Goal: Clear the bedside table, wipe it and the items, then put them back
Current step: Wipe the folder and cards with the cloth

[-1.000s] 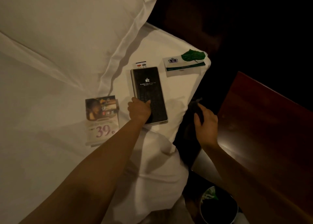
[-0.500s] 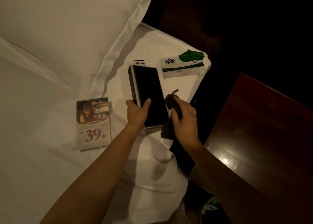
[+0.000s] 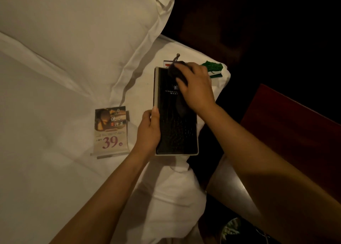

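The left hand (image 3: 149,131) was clamped on the left edge of the flat black rectangular folder with the pale rim (image 3: 175,122), thumb up along the spine side, palm underneath, holding it raised off the white bed sheet (image 3: 55,170). The right hand (image 3: 195,88) was closed around a bunched dark cleaning cloth (image 3: 178,74) and pressed it on the folder's cover at its twelve o'clock end, partly over the printed logo. A small cord or loop stuck out of the bundle at the top.

So this was the wiping of the items, and the folder was the one in hand. The dark red-brown wooden bedside table (image 3: 299,133) sat off at three o'clock, and what showed of its top looked bare. A printed price card in a clear stand showing "39" (image 3: 111,131) lay on the sheet at nine o'clock of the folder, well apart from it. A green leaf-shaped card (image 3: 212,67) peeked out at one o'clock behind the right hand. The big white pillow (image 3: 83,31) filled the ten o'clock corner.

To do it well, I'd judge long strokes from twelve down to six, firm but flat, with the left hand bracing so the cover didn't flex. The textured lower half probably trapped dust, so it needed a slower pass, then the rim and the back.
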A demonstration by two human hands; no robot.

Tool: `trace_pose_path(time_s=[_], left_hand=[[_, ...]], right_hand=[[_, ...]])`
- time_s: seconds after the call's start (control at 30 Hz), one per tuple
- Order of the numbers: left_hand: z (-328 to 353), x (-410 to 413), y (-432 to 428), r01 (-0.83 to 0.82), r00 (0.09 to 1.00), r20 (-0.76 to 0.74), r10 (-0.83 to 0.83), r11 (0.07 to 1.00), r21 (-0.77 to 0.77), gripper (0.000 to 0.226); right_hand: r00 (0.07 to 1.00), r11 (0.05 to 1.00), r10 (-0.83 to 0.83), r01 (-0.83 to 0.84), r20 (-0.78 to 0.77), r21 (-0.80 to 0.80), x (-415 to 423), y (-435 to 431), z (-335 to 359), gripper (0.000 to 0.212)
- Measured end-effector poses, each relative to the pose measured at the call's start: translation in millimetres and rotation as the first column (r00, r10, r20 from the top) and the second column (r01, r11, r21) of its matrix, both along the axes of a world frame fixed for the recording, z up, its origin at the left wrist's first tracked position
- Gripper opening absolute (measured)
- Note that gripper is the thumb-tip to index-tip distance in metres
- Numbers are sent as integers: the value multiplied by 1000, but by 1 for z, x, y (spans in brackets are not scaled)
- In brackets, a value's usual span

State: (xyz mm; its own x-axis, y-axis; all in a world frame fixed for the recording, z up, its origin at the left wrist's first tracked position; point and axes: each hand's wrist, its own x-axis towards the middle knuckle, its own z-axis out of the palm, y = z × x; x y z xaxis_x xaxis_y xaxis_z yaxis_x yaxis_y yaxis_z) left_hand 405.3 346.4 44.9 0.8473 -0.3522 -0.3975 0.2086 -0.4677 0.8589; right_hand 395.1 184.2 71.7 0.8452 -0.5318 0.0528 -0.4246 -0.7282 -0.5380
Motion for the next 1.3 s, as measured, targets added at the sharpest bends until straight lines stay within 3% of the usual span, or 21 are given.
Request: trace_pose_path(time_s=[0.17, 0.27, 0.4, 0.57, 0.87, 0.97, 1.1, 1.3], left_hand=[[11, 0, -3, -51, 998, -47, 49, 998, -42, 55], [9, 4, -4, -79, 992, -100, 74, 995, -55, 56], [4, -12, 6, -45, 997, -57, 46, 999, 2, 52], [3, -26, 5, 21, 1000, 4, -21, 999, 43, 42], [-5, -39, 0, 56, 995, -84, -51, 997, 58, 47], [-21, -32, 3, 10, 992, -129, 1, 996, 91, 57], [-45, -1, 2, -95, 987, -110, 116, 979, 179, 61], [-77, 34, 0, -155, 988, 51, 147, 937, 312, 52]], right_hand=[[996, 996, 94, -94, 1, -12, -14, 29, 12, 44], [988, 988, 154, -154, -2, 30, -45, 77, 6, 44], [999, 999, 42, -42, 13, 24, -69, 101, -2, 43], [999, 999, -51, 51, 14, 13, -57, 56, -5, 44], [957, 951, -287, 291, -53, 105, -57, -19, -25, 44], [896, 874, -425, 442, -124, 201, -72, -29, -40, 41], [884, 848, -432, 466, -181, 252, -93, -29, -60, 41], [841, 776, -523, 538, -141, 329, -97, -37, -73, 41]])
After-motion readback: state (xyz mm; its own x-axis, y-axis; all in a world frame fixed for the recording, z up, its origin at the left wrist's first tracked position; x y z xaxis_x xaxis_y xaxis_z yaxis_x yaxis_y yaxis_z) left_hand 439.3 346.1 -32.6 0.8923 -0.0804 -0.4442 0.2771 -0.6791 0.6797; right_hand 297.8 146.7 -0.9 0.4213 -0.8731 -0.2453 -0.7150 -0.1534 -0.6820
